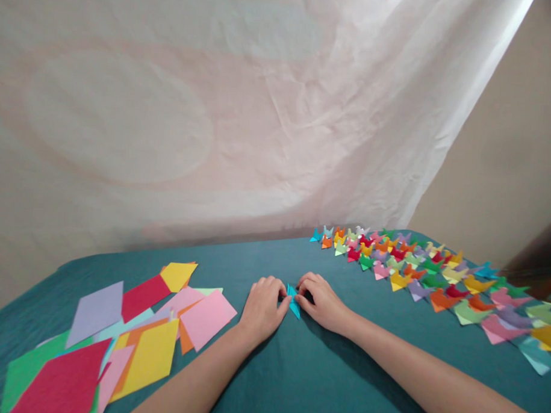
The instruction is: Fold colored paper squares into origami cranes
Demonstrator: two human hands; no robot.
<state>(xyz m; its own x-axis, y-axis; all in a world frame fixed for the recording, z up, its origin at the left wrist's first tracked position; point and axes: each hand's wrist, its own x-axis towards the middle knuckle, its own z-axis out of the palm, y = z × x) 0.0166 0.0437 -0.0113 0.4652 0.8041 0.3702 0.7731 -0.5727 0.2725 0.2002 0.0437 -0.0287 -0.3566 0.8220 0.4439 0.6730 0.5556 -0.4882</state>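
A small, partly folded turquoise paper piece (293, 302) lies on the teal tablecloth (296, 376) between both hands. My left hand (263, 310) pinches its left side with curled fingers. From the right, my right hand (321, 301) presses and pinches it with bent fingers. Both forearms reach in from the bottom edge.
A loose pile of flat coloured paper squares (131, 328) lies at the left. Several rows of small folded paper figures (436, 275) in many colours fill the right side up to the table's far edge. A creased white sheet (215, 108) hangs behind the table.
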